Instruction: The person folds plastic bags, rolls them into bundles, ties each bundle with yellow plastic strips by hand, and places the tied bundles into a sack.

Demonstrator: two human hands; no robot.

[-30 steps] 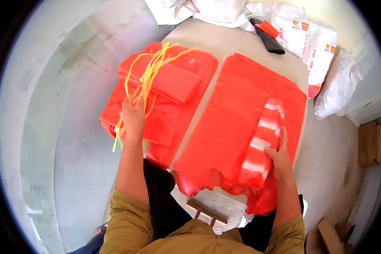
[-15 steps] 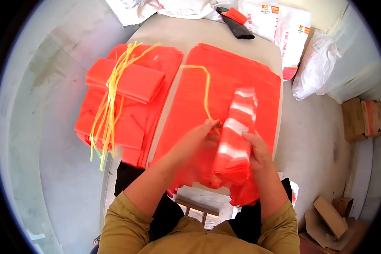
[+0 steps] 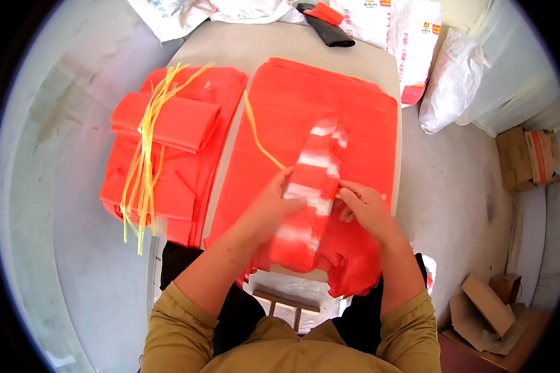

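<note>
A folded red bundle with white bands (image 3: 311, 193) lies slantwise on a wide stack of red plastic sheets (image 3: 317, 93). My left hand (image 3: 277, 205) grips the bundle's left side, thumb on top. A single yellow strip (image 3: 255, 133) runs from the upper left down to this hand and passes out of sight beneath the bundle. At the bundle's right edge, my right hand (image 3: 364, 208) pinches the strip's other end between thumb and fingers. To the left, a bunch of yellow strips (image 3: 146, 149) rests on a folded red roll (image 3: 190, 121) above a second red stack (image 3: 214, 93).
White printed sacks (image 3: 410, 50) stand beyond the table (image 3: 249, 43), near a black roll with a red piece (image 3: 330, 31). Cardboard boxes (image 3: 522, 158) are at the right, with opened cardboard (image 3: 485, 311) at lower right. A stool (image 3: 286, 301) is below the table edge.
My left hand left the yellow bunch with one strip and brought it to the banded bundle. The strip now passes beneath the bundle, and my right hand has moved from holding the bundle to the strip's end.
</note>
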